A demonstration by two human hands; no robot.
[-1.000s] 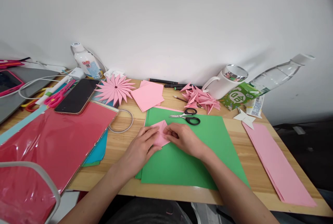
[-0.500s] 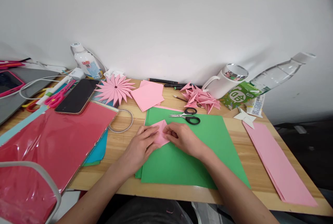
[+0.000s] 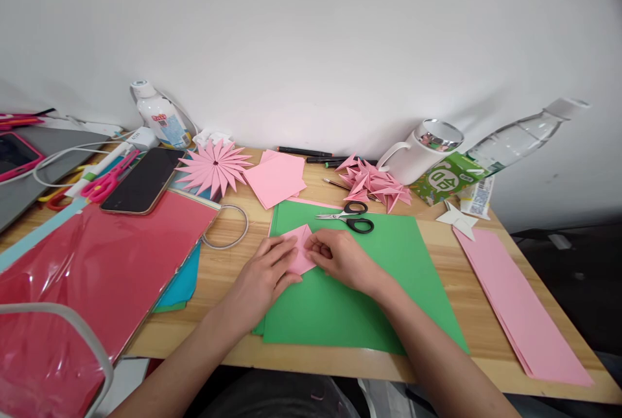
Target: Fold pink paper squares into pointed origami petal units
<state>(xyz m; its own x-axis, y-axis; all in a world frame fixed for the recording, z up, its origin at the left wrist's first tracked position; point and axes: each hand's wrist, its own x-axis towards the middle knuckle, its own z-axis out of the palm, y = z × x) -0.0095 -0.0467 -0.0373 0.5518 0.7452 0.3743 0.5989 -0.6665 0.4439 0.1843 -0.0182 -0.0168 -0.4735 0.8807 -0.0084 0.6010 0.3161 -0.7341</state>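
Note:
A small square of pink paper (image 3: 302,265) with folded flaps rests on the green sheets (image 3: 354,314), one corner pointing away from me. My left hand (image 3: 272,269) holds it down from the left, fingers pressed on its surface and thumb at its lower edge. At its right side my right hand (image 3: 343,256) is closed, thumb and fingertips pinching the folded edge. The fingers partly cover both sides of the paper. Just beyond my right hand lie black-handled scissors (image 3: 357,217), blades pointing left.
Behind are a pink paper star (image 3: 215,163), pink squares (image 3: 276,178) and a pile of folded pink pieces (image 3: 372,181). A white mug (image 3: 420,152) and a bottle (image 3: 525,136) stand right, beyond pink strips (image 3: 519,308). A phone (image 3: 143,179) and red sheets (image 3: 121,262) lie left.
My left thumb has shifted slightly down and right off the paper's lower edge, uncovering more of it. The right hand and the paper look almost still.

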